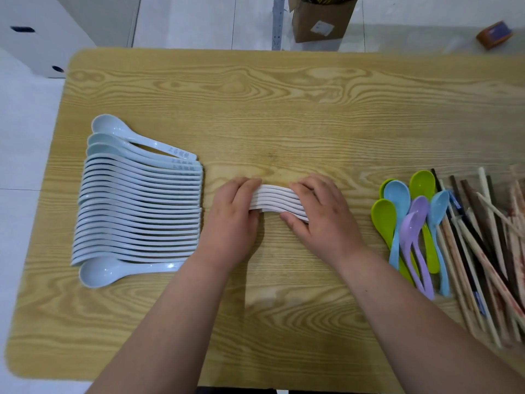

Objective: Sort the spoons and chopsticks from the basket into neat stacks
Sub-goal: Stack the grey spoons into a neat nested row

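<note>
— While both hands close on that small stack, how does each grip stand?
— Closed at both ends. The left hand (233, 214) curls its fingers over the left end of the nested white spoons (277, 201). The right hand (321, 216) wraps the other end, thumb on the near side. Only the middle of the stack shows between them.
— What could go wrong from here?
— My guess is that an uneven squeeze would make the smooth spoons fan out or slide, since they are held only by their ends. If the stack is lifted, a bottom spoon might drop onto the bench (284, 109). A careless push leftward could knock the long row askew.
— Which row?
— The pale blue soup spoons (136, 211), overlapped along the bench's left side, with their handle ends just beside the left hand. The white stack lies at the bench's centre, right inside the two grips and apart from that row.
— And further out?
— Coloured plastic spoons (412, 220) in green, blue and lilac are loosely heaped, apart from the right hand. Beside them, touching, lies a jumble of chopsticks (483, 251). Both look unsorted. No basket is in view.
</note>
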{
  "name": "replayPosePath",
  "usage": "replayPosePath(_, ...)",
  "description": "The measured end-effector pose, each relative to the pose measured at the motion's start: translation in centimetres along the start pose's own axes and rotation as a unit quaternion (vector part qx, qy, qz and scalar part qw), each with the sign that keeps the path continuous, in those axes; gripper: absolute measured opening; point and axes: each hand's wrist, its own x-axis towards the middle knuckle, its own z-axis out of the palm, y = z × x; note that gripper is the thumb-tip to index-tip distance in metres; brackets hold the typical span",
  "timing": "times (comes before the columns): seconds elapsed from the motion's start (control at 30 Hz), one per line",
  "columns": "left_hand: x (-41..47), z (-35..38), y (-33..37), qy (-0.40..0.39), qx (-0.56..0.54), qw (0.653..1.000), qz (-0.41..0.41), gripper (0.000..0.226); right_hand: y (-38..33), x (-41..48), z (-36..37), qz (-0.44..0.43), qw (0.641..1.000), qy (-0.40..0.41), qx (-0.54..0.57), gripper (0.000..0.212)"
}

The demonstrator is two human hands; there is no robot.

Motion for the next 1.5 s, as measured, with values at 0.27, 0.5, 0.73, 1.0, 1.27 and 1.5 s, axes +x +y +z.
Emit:
replayPosePath(0.27,0.0,0.1,-0.8,0.016,0.057,0.995,0.079,0.051,0.2,-0.3,0.6,-0.045,0.998,0.026,-0.032,0.049)
replayPosePath(0.5,-0.3,-0.1,-0.8,0.022,0.033,0.994,0.104,0.028,0.6,-0.3,0.8,-0.047,0.998,0.041,-0.002,0.04)
replayPosePath(0.73,-0.5,0.2,-0.6,0.025,0.038,0.995,0.084,0.031,0.4,-0.3,0.6,-0.03,0.999,0.034,0.023,0.039)
replayPosePath(1.0,-0.8,0.6,-0.8,0.052,0.036,0.992,0.109,0.025,0.2,-0.6,0.2,-0.041,0.999,0.022,-0.015,0.053)
replayPosePath(1.27,-1.0,1.2,-0.8,0.069,0.007,0.996,0.062,0.037,0.0,-0.6,0.1,-0.05,0.998,0.031,-0.031,0.047)
replayPosePath(1.5,-1.0,1.2,-0.4,0.067,0.034,0.997,0.035,0.043,0.0,-1.0,0.5,-0.045,0.997,0.021,-0.054,0.05)
